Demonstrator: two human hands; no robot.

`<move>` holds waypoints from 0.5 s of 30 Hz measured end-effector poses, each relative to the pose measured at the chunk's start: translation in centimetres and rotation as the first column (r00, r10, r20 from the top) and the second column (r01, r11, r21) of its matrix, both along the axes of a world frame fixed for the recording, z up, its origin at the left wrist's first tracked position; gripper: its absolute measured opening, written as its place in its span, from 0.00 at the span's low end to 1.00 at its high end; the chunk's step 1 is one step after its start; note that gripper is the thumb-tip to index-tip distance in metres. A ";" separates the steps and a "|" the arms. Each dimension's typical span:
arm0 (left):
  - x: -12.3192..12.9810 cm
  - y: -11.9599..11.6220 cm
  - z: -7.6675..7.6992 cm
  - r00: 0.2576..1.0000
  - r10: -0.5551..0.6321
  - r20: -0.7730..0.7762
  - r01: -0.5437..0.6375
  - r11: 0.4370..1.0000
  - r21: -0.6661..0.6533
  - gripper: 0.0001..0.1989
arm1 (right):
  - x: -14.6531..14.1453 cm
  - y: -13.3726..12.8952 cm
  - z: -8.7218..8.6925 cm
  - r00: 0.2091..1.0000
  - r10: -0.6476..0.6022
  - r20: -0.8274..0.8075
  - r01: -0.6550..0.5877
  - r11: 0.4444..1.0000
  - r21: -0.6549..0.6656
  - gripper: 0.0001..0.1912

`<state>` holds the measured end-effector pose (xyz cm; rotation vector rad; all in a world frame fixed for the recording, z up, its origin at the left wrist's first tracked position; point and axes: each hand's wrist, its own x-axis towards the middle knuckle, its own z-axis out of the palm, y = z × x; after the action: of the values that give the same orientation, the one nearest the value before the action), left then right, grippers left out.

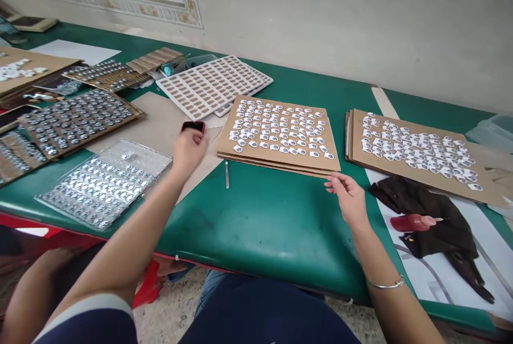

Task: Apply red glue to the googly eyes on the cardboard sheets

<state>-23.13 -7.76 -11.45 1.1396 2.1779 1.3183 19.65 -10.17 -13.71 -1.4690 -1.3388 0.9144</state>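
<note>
My left hand (189,153) is blurred by motion, its fingers bent over a brown sheet, just in front of a small red-and-black object (194,126). Whether it holds anything cannot be made out. My right hand (349,198) is at the front right corner of a stack of cardboard sheets (280,162), its fingers loosely bent and partly apart. I see nothing held in it. Rows of small white tabs (284,134) with dark round marks cover the top sheet. Tweezers (227,174) lie on the green tabletop (256,216) in front of the stack.
Left stand a clear tray of shiny domed pieces (100,186) and boards of similar pieces (80,119). A white slotted grid (216,87) lies behind. At right are another tab-covered cardboard stack (360,159), a dark cloth (444,216) and a red bottle (411,222). Another person's arm (36,290) shows lower left.
</note>
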 end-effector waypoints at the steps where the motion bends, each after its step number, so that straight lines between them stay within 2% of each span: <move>1: 1.4 -1.6 -0.7 0.968 -0.142 -0.205 0.109 0.980 -0.168 0.12 | -0.5 -0.2 -0.2 1.000 0.028 -0.004 -0.028 1.000 -0.014 0.16; 2: 2.8 -2.9 -1.5 0.900 -0.290 -0.326 0.164 0.918 -0.362 0.14 | -1.1 -0.4 -0.3 0.998 0.065 -0.005 -0.066 0.997 -0.031 0.16; 4: 5.1 -4.2 -2.8 0.857 -0.356 -0.372 0.159 0.870 -0.466 0.16 | -2.3 -1.0 -0.4 0.988 0.154 -0.003 -0.154 0.986 -0.060 0.16; 7: 6.6 -4.0 -3.8 0.837 -0.360 -0.413 0.100 0.841 -0.531 0.14 | -3.4 -2.2 -0.2 0.960 0.279 0.018 -0.277 0.958 -0.071 0.15; 9: 6.5 -3.2 -3.6 0.827 -0.384 -0.410 0.092 0.813 -0.574 0.11 | -3.2 -3.0 0.2 0.946 0.320 0.049 -0.317 0.946 -0.061 0.14; 12: 5.2 -2.8 -2.7 0.825 -0.419 -0.379 0.123 0.787 -0.604 0.09 | -1.5 -4.0 0.7 0.949 0.296 0.106 -0.293 0.955 -0.043 0.13; 15: 2.3 -4.4 -2.8 0.846 -0.433 -0.312 0.171 0.774 -0.609 0.13 | 1.1 -4.5 0.7 0.959 0.241 0.146 -0.238 0.970 -0.043 0.12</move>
<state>-20.82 -12.17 -14.28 1.5448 2.2914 0.2310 20.74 -14.63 -13.01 -1.4389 -1.6496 0.9917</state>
